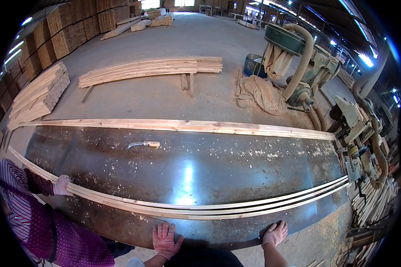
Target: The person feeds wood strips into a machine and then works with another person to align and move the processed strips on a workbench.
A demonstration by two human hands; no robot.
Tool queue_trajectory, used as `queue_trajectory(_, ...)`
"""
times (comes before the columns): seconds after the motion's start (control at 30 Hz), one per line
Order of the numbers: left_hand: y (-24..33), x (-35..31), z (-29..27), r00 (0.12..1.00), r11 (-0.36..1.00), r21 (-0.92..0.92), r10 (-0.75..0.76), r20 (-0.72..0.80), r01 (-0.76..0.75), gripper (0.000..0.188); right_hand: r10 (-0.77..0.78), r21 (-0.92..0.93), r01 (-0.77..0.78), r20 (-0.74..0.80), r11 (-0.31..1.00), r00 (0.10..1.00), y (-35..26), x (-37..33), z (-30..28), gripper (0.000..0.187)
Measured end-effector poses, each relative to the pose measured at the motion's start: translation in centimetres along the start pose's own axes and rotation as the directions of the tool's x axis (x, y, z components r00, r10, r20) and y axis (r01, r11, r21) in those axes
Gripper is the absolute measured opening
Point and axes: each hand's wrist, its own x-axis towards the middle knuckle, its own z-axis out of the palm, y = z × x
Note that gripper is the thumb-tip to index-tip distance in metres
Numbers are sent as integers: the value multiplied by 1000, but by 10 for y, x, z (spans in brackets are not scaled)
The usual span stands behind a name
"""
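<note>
My left hand [166,240], in a pinkish work glove, lies on the front edge of the dark metal table [165,173] with its fingers stretched out. My right hand [275,233], gloved too, rests farther right on the same edge, its fingers loosely bent and a dark patch beside the thumb. Neither holds anything that I can see. Just beyond both hands, several long, thin wooden strips [200,212] run across the table, bunched at the left and fanned apart toward the right. At the left, a co-worker's gloved hand [63,185] grips these strips.
Along the table's far side lies a long board [178,125]. A hooked knife with a wooden handle [151,144] sits among shavings. At the right stand a woodworking machine [354,155] and a dust collector [285,40]. Stacked planks [151,71] lie beyond on the floor.
</note>
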Motion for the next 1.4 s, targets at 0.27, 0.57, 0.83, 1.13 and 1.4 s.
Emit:
queue_trajectory(0.27, -2, -1, 6, 1000, 1000, -24, -4, 5, 4, 74, 8, 0, -8, 5, 1000, 1000, 3, 1, 3, 52)
queue_trajectory(0.57, -2, -1, 4, 1000, 999, -40, 10, -20, -11, 70, 6, -12, -6, 10, 1000, 1000, 0, 1, -1, 53)
queue_trajectory(0.83, -1, -2, -1, 999, 1000, 14, 27, -38, -27, 69, -16, -65, 16, -8, 998, 1000, 9, 3, 10, 51)
queue_trajectory(1.13, -1, -3, 0, 1000, 1000, 2, 12, -27, -12, 72, 0, -78, 1, 10, 997, 1000, 9, 1, 7, 51)
queue_trajectory(1.4, 1, 0, -2, 1000, 1000, -22, 14, 0, -14, 71, -20, -20, 20, -14, 1000, 1000, 5, 1, 1, 52)
